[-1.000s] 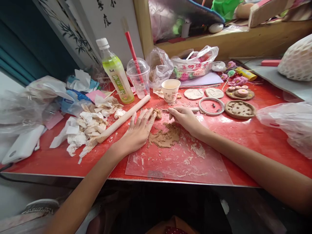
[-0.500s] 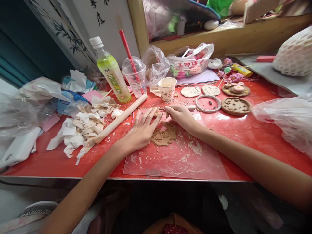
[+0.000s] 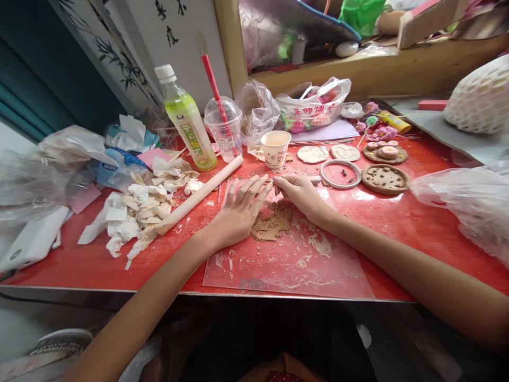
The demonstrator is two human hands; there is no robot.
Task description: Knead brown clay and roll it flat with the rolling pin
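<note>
Paper cup (image 3: 275, 155), pale liquid (image 3: 275, 139) inside, at twelve o'clock from brown clay (image 3: 272, 229); green-filled bottle (image 3: 190, 130), between ten and eleven; right hand (image 3: 301, 194) clamped on tool (image 3: 315, 180); left hand (image 3: 237, 213) flat, spread

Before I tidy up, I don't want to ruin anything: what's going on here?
Someone is working at a red table. The right hand holds a pale-handled tool, mostly hidden; the left hand is palm down by some brown clay on a clear sheet. A paper cup stands just beyond them, and a rolling pin lies to the left.
</note>
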